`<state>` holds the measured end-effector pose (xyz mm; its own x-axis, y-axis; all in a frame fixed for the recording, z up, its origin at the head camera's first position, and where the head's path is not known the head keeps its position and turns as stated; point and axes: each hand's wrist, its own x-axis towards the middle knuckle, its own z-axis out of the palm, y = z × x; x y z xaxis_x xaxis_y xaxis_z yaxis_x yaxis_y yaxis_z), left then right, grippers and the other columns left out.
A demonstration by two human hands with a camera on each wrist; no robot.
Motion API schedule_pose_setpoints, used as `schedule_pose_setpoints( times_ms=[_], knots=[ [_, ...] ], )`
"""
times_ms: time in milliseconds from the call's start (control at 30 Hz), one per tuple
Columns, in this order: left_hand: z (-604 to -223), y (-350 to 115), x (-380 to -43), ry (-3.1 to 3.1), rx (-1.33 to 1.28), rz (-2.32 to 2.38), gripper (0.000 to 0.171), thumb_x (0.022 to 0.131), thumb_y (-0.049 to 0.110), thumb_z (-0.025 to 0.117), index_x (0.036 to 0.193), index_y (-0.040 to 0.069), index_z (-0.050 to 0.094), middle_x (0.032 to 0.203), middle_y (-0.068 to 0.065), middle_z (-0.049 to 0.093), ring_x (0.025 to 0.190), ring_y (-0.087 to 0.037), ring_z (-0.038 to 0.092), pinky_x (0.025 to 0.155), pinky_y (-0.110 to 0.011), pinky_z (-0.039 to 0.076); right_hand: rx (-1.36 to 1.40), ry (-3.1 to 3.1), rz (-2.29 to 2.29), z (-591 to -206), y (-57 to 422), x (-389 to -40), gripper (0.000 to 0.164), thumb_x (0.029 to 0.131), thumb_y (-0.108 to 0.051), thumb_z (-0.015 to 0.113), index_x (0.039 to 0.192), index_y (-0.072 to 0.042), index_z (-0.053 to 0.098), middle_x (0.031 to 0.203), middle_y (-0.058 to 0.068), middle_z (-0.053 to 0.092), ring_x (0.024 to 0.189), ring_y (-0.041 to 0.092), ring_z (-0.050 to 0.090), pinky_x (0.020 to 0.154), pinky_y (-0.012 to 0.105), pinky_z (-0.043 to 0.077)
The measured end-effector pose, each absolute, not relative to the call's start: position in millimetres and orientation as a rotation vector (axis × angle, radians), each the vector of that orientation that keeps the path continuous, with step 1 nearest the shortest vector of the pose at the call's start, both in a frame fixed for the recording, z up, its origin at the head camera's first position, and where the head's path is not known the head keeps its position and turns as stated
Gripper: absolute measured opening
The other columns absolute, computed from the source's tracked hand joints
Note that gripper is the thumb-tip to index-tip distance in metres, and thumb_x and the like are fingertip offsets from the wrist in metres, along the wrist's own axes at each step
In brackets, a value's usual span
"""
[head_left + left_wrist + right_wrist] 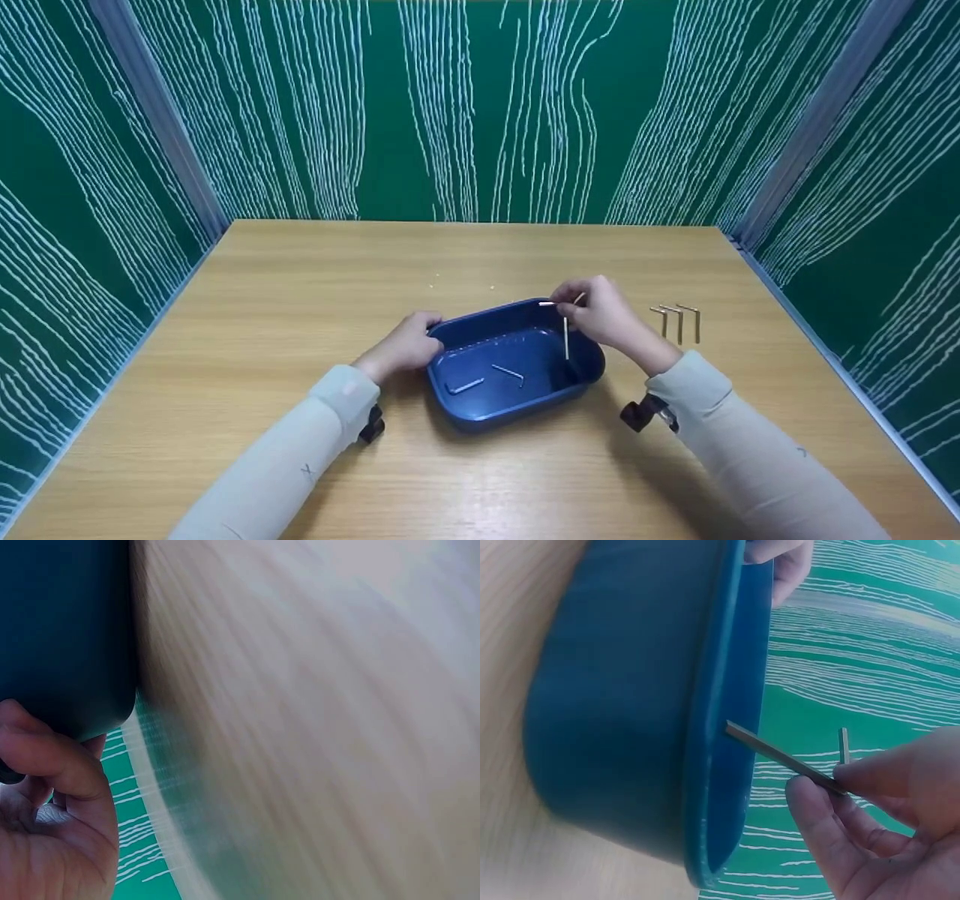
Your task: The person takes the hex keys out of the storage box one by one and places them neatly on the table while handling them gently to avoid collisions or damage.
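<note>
A blue plastic basin [517, 409] is in front of me, with two hex keys [466, 386] lying apart on its floor. My left hand [409, 341] grips the basin's left end; in the left wrist view, curled fingers [56, 757] hold against its wall. Over the right end of the basin, my right hand [600, 311] pinches an L-shaped hex key [566, 339] between thumb and fingertips. The right wrist view shows the long arm of this hex key [780, 756] pointing toward the basin's opening. Its bend is partly hidden by the fingers.
Three more hex keys [680, 326] lie side by side on the wooden table [300, 277], right of the basin. A few tiny pale specks [492, 287] are behind the basin. Green walls with white lines [435, 112] enclose the table at the back and sides.
</note>
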<state>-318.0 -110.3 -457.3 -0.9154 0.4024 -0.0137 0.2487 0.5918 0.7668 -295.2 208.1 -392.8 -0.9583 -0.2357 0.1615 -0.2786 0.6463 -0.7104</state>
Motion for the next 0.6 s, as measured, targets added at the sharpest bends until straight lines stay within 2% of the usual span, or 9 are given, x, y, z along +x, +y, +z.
schedule_pose_setpoints(
  times_ms=[67,167,400,600],
  knots=[
    [-457,-110,-318,2.627,0.544,1.231,0.02,0.088,-0.003,0.055,0.103,0.001,0.068,0.099,-0.008,0.066,0.089,-0.021,0.06,0.077,-0.029,0.049,0.429,-2.801,1.202,-391,211,-296,0.016,0.099,0.008,0.064,0.109,0.009,0.077,0.103,0.029,0.077,0.073,0.022,0.07,0.062,0.021,0.059],
    [-456,-110,-318,2.62,0.541,1.239,0.021,0.088,-0.002,0.054,0.103,0.001,0.068,0.098,-0.008,0.066,0.089,-0.021,0.059,0.077,-0.029,0.048,0.433,-2.783,1.18,-388,214,-296,0.016,0.099,0.008,0.064,0.109,0.01,0.076,0.102,0.029,0.077,0.071,0.021,0.069,0.06,0.018,0.055],
    [-457,-110,-318,2.617,0.535,1.247,0.022,0.087,-0.002,0.055,0.104,0.001,0.069,0.102,-0.01,0.068,0.093,-0.022,0.06,0.082,-0.03,0.049,0.414,-2.749,1.176,-385,224,-299,0.018,0.098,0.01,0.061,0.107,0.01,0.076,0.093,0.024,0.076,0.067,0.02,0.068,0.057,0.018,0.051],
    [-457,-110,-319,2.611,0.525,1.247,0.021,0.088,-0.002,0.055,0.104,0.001,0.068,0.101,-0.01,0.068,0.092,-0.023,0.06,0.078,-0.029,0.048,0.351,-2.764,1.17,-385,231,-300,0.018,0.1,0.008,0.06,0.11,0.009,0.076,0.101,0.024,0.077,0.071,0.022,0.069,0.06,0.017,0.055]
  ],
)
